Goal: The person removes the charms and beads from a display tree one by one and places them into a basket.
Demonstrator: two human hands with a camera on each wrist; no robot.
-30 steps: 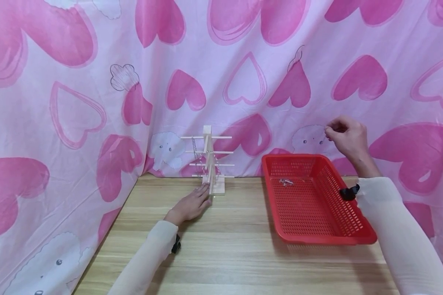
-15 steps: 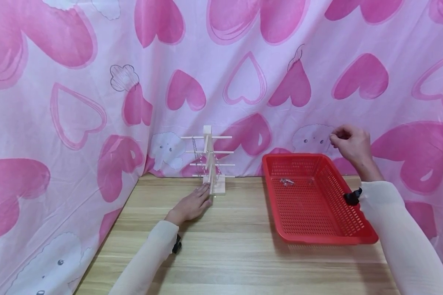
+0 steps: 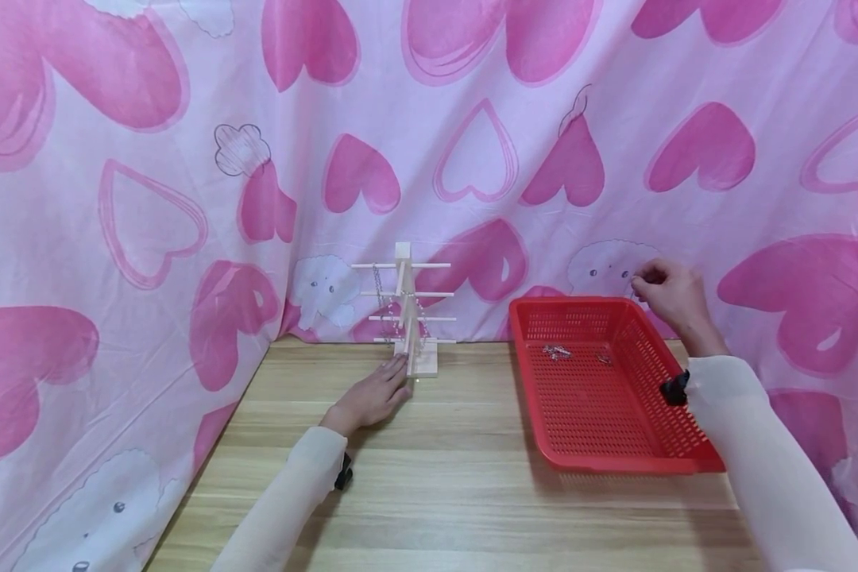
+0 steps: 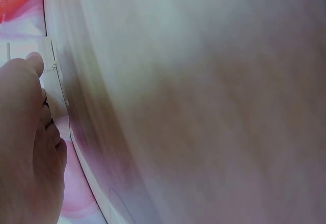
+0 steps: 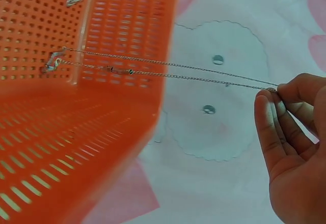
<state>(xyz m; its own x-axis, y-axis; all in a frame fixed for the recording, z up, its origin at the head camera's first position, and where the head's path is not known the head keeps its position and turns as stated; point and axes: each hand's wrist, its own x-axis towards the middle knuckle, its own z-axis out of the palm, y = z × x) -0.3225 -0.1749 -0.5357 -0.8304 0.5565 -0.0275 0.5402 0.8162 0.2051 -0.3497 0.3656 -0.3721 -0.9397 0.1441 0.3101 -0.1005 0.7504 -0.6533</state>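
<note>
Above the red basket's far right corner, my right hand (image 3: pixel 675 298) pinches a thin chain necklace (image 5: pixel 204 79) between thumb and fingertips. In the right wrist view its two strands run down from the fingers past the basket rim, and the small clear beads at its lower end lie on the basket floor. My left hand (image 3: pixel 370 399) rests beside the base (image 3: pixel 426 364) of a wooden peg stand (image 3: pixel 403 253), fingers extended against it. Silver chains (image 3: pixel 378 284) hang from the stand's pegs on the left, with beaded strands around the post.
The red plastic basket (image 3: pixel 625 463) stands on the right side of the wood-grain table (image 3: pixel 457 508). Another silver necklace (image 3: pixel 556 352) lies bunched at its far left. A pink heart-print curtain (image 3: pixel 472 103) closes off the back and left.
My right hand has come down towards the basket. The necklace's lower end now shows on the basket floor, near the far right. The left hand stays at the stand.
</note>
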